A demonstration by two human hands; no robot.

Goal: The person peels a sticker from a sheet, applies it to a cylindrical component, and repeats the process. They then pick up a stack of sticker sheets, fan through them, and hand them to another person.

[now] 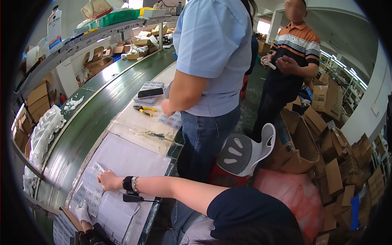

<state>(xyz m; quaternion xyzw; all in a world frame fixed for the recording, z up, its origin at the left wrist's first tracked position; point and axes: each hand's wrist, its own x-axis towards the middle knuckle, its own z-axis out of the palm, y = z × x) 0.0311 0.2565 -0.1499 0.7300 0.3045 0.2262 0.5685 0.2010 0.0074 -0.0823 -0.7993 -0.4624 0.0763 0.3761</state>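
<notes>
My right hand point(108, 180), bare with a dark strap and a bracelet at the wrist, is closed on the upper right edge of a sheet of printed labels point(93, 197). The sheet's far corner lifts beside the fingers. My left hand point(83, 212), in a white glove, rests at the sheet's lower left edge with its fingers a little apart. Beneath both hands lies white paper point(126, 157) covering the work surface. A clear-looking sheet or sleeve point(116, 216) lies nearer to me, to the right of the left hand.
A green conveyor belt point(77, 139) runs along the left. Ahead, a co-worker in a light blue shirt point(218, 45) stands by yellow-handled pliers point(144, 110) and a phone point(150, 93). Another person point(292, 57) stands farther off. A grey-white seat point(241, 153) and cardboard boxes point(296, 136) are at right.
</notes>
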